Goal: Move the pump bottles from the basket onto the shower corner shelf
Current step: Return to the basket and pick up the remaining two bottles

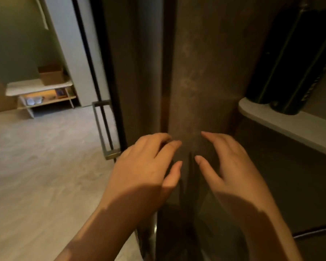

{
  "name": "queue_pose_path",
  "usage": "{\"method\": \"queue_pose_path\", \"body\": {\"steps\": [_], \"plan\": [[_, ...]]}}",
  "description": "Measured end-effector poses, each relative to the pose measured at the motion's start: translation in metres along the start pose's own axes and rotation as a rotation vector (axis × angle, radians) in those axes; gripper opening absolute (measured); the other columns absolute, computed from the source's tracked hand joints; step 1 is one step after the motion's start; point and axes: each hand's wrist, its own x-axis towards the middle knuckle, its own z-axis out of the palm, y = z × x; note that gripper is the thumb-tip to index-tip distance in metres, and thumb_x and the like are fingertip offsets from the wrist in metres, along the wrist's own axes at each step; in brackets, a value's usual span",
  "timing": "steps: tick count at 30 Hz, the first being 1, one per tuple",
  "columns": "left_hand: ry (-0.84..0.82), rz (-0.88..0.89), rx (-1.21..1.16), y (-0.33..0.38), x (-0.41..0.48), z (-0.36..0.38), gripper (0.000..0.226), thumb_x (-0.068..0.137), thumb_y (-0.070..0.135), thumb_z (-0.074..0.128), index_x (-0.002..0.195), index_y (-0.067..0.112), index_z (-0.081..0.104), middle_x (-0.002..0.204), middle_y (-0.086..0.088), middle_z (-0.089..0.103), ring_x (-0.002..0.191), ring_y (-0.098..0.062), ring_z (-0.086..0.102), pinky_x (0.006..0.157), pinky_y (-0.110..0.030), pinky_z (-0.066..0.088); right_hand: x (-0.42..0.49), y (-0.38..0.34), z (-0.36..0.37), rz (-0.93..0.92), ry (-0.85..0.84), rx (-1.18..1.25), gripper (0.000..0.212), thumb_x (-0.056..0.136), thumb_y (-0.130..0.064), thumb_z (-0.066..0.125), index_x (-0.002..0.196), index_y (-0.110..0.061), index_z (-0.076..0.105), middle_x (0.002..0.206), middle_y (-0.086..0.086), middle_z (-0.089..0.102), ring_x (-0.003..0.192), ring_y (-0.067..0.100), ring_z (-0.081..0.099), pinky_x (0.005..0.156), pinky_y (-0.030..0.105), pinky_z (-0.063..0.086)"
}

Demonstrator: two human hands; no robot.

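My left hand and my right hand hover side by side in front of a dark brown wall, palms down, fingers spread and slightly curled, holding nothing. At the upper right a pale shelf sticks out from the wall, and two dark bottles stand on it, their tops cut off by the frame edge. No basket is in view. The picture is blurred.
A glass door with a black frame and a metal bar handle stands just left of my hands. Beyond it lies a grey floor, with a low wooden bench carrying a cardboard box at the far left.
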Motion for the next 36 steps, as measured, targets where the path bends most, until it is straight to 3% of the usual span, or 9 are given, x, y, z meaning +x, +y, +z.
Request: {"method": "queue_pose_path", "body": {"steps": [3,6,9,13,18,25,29,36], "plan": [[-0.008,-0.061,0.027,-0.037,-0.04,-0.023,0.042,0.089,0.036,0.046,0.123,0.016,0.059,0.118,-0.005,0.06,0.108,-0.02,0.055,0.082,-0.033,0.048,-0.014,-0.042,0.025,-0.04,-0.08,0.048,0.052,0.086,-0.049,0.041,0.137,-0.043,0.03,0.135,-0.023,0.036,0.109,-0.015,0.022,0.089,0.015,0.024],[-0.081,-0.199,0.108,-0.077,-0.08,-0.045,0.044,0.089,0.038,0.046,0.125,0.015,0.057,0.12,-0.008,0.059,0.108,-0.025,0.056,0.078,-0.038,0.051,-0.03,-0.084,0.055,-0.135,-0.171,0.043,0.057,0.085,-0.05,0.035,0.14,-0.035,0.034,0.138,-0.013,0.042,0.119,-0.003,0.034,0.091,0.014,0.026],[-0.15,-0.332,0.178,-0.114,-0.12,-0.064,0.047,0.09,0.04,0.046,0.126,0.011,0.056,0.119,-0.011,0.059,0.106,-0.028,0.057,0.076,-0.039,0.053,-0.037,-0.121,0.085,-0.192,-0.212,0.06,0.055,0.088,-0.041,0.047,0.14,-0.026,0.038,0.139,-0.005,0.045,0.118,-0.002,0.032,0.091,0.008,0.02],[-0.176,-0.507,0.214,-0.157,-0.167,-0.084,0.047,0.091,0.04,0.046,0.126,0.01,0.055,0.119,-0.012,0.058,0.105,-0.031,0.057,0.074,-0.042,0.052,-0.037,-0.162,0.125,-0.263,-0.275,0.088,0.06,0.087,-0.03,0.061,0.141,-0.018,0.038,0.14,0.001,0.044,0.126,0.009,0.034,0.097,0.017,0.024],[-0.128,-0.655,0.257,-0.196,-0.209,-0.109,0.044,0.09,0.036,0.051,0.127,0.011,0.055,0.119,-0.009,0.059,0.104,-0.028,0.058,0.077,-0.04,0.051,-0.026,-0.206,0.167,-0.356,-0.335,0.117,0.06,0.087,-0.031,0.06,0.141,-0.015,0.038,0.142,0.004,0.042,0.129,0.018,0.037,0.098,0.019,0.023],[-0.13,-0.81,0.283,-0.248,-0.215,-0.105,0.046,0.089,0.042,0.05,0.127,0.016,0.055,0.117,-0.004,0.061,0.1,-0.023,0.059,0.074,-0.036,0.049,0.014,-0.241,0.223,-0.421,-0.398,0.238,0.055,0.089,-0.035,0.057,0.139,-0.022,0.039,0.141,-0.004,0.041,0.129,0.008,0.034,0.097,0.015,0.023],[-0.11,-0.862,0.304,-0.29,-0.196,-0.092,0.047,0.091,0.044,0.048,0.129,0.018,0.053,0.121,-0.003,0.059,0.107,-0.022,0.056,0.083,-0.037,0.048,0.06,-0.247,0.264,-0.473,-0.456,0.261,0.055,0.091,-0.038,0.053,0.141,-0.027,0.033,0.144,-0.007,0.034,0.131,0.007,0.029,0.098,0.017,0.022],[-0.089,-0.946,0.352,-0.368,-0.153,-0.073,0.056,0.093,0.047,0.041,0.142,0.021,0.036,0.138,0.0,0.046,0.126,-0.017,0.04,0.1,-0.031,0.033,0.158,-0.275,0.322,-0.537,-0.499,0.349,0.057,0.091,-0.039,0.051,0.143,-0.025,0.031,0.144,-0.005,0.036,0.132,0.011,0.032,0.101,0.02,0.025]]}}
